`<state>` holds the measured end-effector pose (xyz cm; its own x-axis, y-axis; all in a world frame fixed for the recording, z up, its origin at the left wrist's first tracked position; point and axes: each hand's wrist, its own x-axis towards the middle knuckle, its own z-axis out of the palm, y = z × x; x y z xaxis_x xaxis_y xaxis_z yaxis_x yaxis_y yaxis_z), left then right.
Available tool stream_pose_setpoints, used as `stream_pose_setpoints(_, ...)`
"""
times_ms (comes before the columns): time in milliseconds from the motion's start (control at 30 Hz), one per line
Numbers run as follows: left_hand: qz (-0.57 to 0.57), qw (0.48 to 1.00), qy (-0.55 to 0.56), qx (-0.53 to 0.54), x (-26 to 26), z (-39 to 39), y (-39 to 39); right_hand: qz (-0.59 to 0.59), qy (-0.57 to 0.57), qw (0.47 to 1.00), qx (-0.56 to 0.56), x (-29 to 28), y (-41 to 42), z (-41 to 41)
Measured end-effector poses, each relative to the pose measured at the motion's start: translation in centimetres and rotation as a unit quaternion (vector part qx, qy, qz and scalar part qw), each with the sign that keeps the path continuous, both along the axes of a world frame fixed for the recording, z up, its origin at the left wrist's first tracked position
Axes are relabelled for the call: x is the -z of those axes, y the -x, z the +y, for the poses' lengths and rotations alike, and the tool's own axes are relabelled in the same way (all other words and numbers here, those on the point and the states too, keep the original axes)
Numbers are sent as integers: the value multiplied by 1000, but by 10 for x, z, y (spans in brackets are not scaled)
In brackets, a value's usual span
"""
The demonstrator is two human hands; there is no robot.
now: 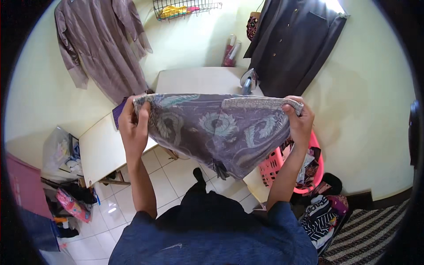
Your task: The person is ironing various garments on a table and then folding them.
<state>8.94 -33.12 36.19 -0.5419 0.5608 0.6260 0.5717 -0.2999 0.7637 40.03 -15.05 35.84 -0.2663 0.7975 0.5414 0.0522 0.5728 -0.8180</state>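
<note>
A patterned grey-purple garment point(217, 127) with pale flower and leaf motifs hangs stretched between my two hands. My left hand point(134, 124) pinches its upper left corner, thumb toward me. At the upper right corner, my right hand point(299, 116) grips the folded, lighter band of cloth. The garment's lower part droops to a point above the tiled floor. Just beyond it, a clothes iron point(247, 82) stands on its heel on a white table point(195, 79); the cloth hides the table's near part.
A pink plastic basket point(270, 169) full of clothes stands at the right, near a pile of folded clothes point(319, 222). A mauve dress point(99, 46) and a dark buttoned jacket point(291, 43) hang on the walls. A white board point(102, 149) extends at the left.
</note>
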Motion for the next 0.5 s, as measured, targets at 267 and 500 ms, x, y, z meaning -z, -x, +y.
stream_pose_setpoints(267, -14, 999, 26, -20, 14, -6, 6, -40, 7, 999, -12, 10, 2, 5)
stream_pose_setpoints(500, -20, 1000, -13, -18, 8, 34, 27, -7, -50, 998, 39, 10, 18, 36)
